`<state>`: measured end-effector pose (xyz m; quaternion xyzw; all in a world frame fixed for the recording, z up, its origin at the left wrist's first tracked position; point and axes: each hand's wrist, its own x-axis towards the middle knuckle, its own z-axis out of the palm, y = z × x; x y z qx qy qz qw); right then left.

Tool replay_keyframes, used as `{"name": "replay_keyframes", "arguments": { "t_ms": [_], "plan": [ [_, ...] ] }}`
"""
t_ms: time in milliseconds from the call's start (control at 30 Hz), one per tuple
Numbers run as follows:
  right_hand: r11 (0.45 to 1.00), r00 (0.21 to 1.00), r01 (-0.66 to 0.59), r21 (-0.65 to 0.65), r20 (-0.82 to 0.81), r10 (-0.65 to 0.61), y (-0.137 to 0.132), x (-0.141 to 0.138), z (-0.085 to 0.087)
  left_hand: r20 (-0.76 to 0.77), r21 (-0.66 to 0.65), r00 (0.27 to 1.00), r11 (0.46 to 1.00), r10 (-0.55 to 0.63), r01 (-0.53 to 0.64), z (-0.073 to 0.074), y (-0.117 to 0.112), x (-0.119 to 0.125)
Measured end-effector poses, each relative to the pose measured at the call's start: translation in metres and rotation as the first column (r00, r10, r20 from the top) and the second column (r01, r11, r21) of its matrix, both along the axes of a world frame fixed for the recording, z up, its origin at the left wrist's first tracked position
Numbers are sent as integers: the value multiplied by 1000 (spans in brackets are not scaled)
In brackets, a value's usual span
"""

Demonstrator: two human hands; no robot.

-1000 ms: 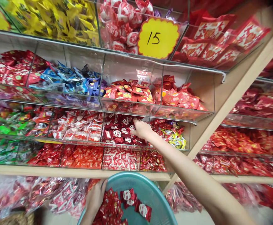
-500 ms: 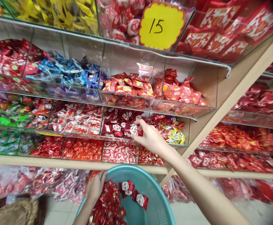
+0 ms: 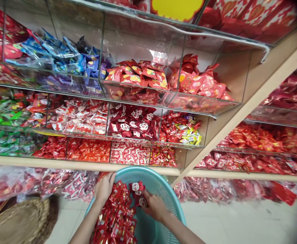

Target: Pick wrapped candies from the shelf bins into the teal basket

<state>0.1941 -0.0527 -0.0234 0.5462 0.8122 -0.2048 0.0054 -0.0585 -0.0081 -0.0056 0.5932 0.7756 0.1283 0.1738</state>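
Observation:
My left hand [image 3: 104, 188] grips the rim at the left side of a teal plastic basket [image 3: 172, 196], fingers closed over the edge. Small red wrapped candies [image 3: 117, 217] fill the basket's left part. Inside the basket, my right hand [image 3: 154, 205] pinches dark red candy packets [image 3: 141, 200] with white print; how many it holds is partly hidden by the fingers. Another dark red packet [image 3: 136, 187] lies just behind its fingertips. More packets of the same kind [image 3: 134, 124] sit in a shelf compartment above the basket.
Clear-fronted shelf bins hold blue packets [image 3: 54, 51], orange-printed red packets [image 3: 138, 76] and red-and-white sweets [image 3: 84, 117]. A slanted wooden post [image 3: 229, 112] divides the shelves at the right. Bagged candy [image 3: 204, 189] lies below the bottom ledge [image 3: 82, 165]. A woven basket [image 3: 18, 220] stands at lower left.
My right hand has come down from the dark red packets' bin into the teal basket. My left hand stays on the rim. The view has tilted down and moved closer.

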Motion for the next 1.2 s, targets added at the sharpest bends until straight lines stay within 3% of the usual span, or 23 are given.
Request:
{"name": "replay_keyframes", "arguments": {
  "t_ms": [167, 500, 600, 667, 733, 800, 900, 1067, 1200],
  "plan": [
    [986, 970, -138, 99, 216, 114, 2, -10, -9, -12, 4, 1000, 1000, 6, -6, 0, -1, 0],
    [961, 957, -163, 225, 272, 99, 10, -34, -44, 9, 4, 1000, 1000, 6, -6, -1, -1, -2],
    [963, 954, -158, 219, 286, 91, 9, -35, -43, 12, 5, 1000, 1000, -2, 2, -2, -1, -2],
    [968, 954, -148, 205, 287, 85, 10, -36, -33, 11, 6, 1000, 1000, -6, 6, -3, -1, -3],
    [965, 961, -147, 216, 261, 88, 12, -37, -11, 13, 8, 1000, 1000, -7, 6, -4, 0, -3],
    [952, 971, -163, 259, 213, 108, 16, -37, 23, 21, 14, 1000, 1000, -11, 11, -5, 0, -4],
    [904, 978, -208, 373, 107, 180, 24, -38, 93, 44, 10, 999, 1000, -16, 16, -4, 0, -4],
    [760, 933, -187, 623, -130, 336, 56, -41, 211, 50, 0, 999, 1000, -9, 9, -4, 1, -4],
    [710, 958, -86, 699, -137, 251, 99, -40, 266, 49, -1, 999, 1000, -15, 15, -5, -1, -5]
  ]
}}
